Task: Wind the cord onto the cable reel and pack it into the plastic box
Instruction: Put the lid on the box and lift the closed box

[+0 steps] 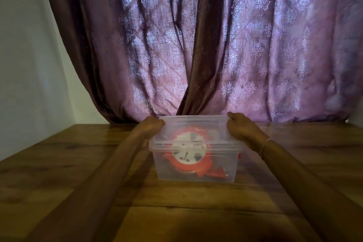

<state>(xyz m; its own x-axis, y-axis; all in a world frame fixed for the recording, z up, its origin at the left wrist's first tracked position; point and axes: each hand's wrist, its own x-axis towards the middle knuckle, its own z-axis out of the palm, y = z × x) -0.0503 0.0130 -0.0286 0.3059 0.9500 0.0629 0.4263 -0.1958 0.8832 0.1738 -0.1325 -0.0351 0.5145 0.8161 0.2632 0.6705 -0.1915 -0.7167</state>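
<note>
A clear plastic box [220,165] stands on the wooden table near its far edge, with a clear lid [196,124] on top. Inside it lies the orange cable reel [181,164] with a white round label; the cord itself I cannot make out. My left hand [152,125] grips the lid's far left corner. My right hand [240,126] grips the far right corner, a thin bracelet on that wrist.
The wooden table [78,173] stretches wide to both sides and toward me. A purple patterned curtain [216,45] hangs right behind the box, touching the table's far edge. A pale wall [25,55] stands at the left.
</note>
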